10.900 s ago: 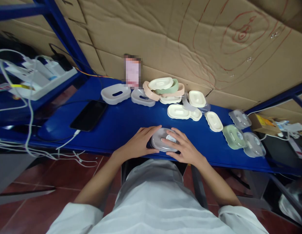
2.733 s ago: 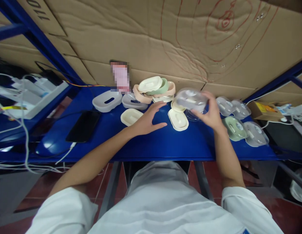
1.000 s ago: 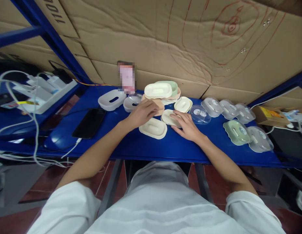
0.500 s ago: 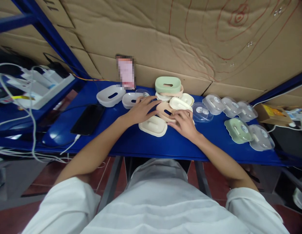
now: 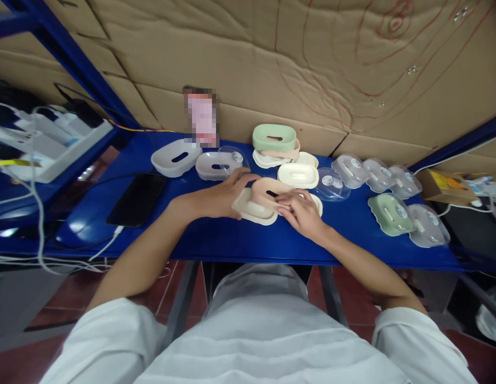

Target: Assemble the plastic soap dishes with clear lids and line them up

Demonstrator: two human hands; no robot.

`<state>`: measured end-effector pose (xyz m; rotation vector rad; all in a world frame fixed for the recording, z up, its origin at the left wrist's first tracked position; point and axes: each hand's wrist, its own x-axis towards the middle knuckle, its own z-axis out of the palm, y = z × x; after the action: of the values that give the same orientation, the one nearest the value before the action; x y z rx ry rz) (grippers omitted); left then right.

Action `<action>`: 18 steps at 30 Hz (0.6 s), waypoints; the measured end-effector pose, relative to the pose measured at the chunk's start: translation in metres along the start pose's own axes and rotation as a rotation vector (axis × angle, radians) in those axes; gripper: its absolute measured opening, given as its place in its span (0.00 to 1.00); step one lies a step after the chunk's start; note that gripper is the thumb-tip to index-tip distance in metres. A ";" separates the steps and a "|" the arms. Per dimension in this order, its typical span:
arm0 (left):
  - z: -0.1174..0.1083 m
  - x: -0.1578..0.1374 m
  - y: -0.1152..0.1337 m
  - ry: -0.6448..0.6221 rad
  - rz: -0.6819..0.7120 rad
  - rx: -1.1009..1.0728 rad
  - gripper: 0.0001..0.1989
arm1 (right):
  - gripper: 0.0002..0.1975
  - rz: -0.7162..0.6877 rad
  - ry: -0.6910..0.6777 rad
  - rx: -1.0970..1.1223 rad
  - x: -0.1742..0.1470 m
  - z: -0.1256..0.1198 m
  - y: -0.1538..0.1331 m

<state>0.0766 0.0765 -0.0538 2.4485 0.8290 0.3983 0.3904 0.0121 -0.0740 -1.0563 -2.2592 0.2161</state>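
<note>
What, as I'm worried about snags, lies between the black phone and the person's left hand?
Between the black phone and the left hand, the head view shows only bare blue tabletop.

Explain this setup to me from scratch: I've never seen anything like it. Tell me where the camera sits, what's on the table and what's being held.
There is no machine here, just a person's bare hands. The view comes from a camera worn on the head, looking forward and down, so the arms reach away from you. On the blue table lie pale grey dishes at the left, a green dish atop a stack, and clear-covered dishes at the right. The right hand has its fingers on a slotted peach dish. The left hand is at the left ends of that dish and a cream piece; how firmly it holds either is unclear.
</note>
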 end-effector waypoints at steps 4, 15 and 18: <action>0.006 0.007 0.004 -0.020 0.065 0.004 0.56 | 0.11 -0.048 -0.113 0.022 0.000 0.012 -0.010; 0.007 0.013 0.013 -0.105 -0.026 0.202 0.43 | 0.27 -0.230 -0.301 -0.059 0.001 0.012 -0.014; 0.003 0.013 0.012 -0.147 -0.009 0.144 0.49 | 0.26 -0.272 -0.351 -0.025 0.007 0.001 -0.016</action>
<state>0.0939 0.0755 -0.0476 2.5686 0.8308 0.1574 0.3757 0.0069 -0.0651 -0.7550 -2.6972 0.2757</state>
